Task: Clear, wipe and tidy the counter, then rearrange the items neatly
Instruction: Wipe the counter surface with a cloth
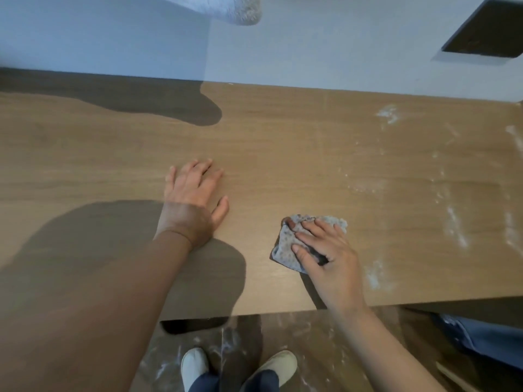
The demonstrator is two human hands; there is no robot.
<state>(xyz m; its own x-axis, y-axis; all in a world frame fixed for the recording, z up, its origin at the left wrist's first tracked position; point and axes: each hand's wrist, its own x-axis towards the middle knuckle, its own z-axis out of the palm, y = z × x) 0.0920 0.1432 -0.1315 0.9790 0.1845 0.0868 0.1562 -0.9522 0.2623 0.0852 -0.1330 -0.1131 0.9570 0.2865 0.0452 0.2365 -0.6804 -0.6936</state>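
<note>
A wooden counter (283, 142) fills the middle of the head view. My left hand (195, 193) lies flat on it with the fingers spread and nothing in it. To its right, near the front edge, my right hand (328, 256) presses down on a small folded grey speckled cloth (285, 244); its fingers cover the cloth's right part. White powdery smears (455, 222) streak the counter's right side, from near the wall down towards the front edge.
A pale wall (311, 52) runs behind the counter. A dark square panel (486, 32) is on it at upper right. A blurred white fuzzy thing (240, 9) hangs at the top. Below the front edge are a dusty floor (297, 329) and my shoes (195, 366).
</note>
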